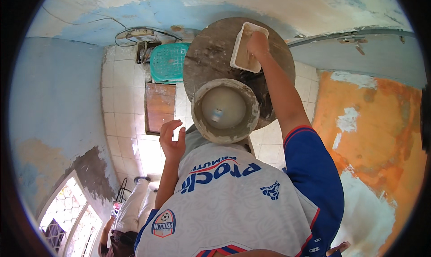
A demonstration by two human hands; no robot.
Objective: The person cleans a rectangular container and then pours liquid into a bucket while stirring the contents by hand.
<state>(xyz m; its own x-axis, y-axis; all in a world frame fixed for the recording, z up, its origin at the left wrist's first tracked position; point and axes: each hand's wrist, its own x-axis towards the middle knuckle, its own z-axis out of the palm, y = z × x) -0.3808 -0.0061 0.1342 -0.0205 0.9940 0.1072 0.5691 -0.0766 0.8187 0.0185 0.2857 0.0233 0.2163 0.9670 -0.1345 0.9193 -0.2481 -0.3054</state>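
My right hand (258, 45) reaches into a white rectangular plastic tub (235, 59) with pale residue inside. Its fingers look closed and point down into the tub; what they grip, if anything, is hidden. The tub stands on the far part of a round, dark, stained wooden table (204, 55). Close to my body is a round bucket (197, 106), its rim crusted with dried material and a cloudy greyish liquid inside showing a bright reflection. My left hand (173, 139) hangs in the air left of the bucket, fingers loosely bent and apart, holding nothing.
A green plastic stool (168, 61) stands left of the table, near a brown wooden panel (160, 106) on the tiled floor (125, 97). Black cable (139, 31) lies by the far wall. Another person (134, 210) is at lower left, near a grilled window (72, 212). Patchy walls surround me.
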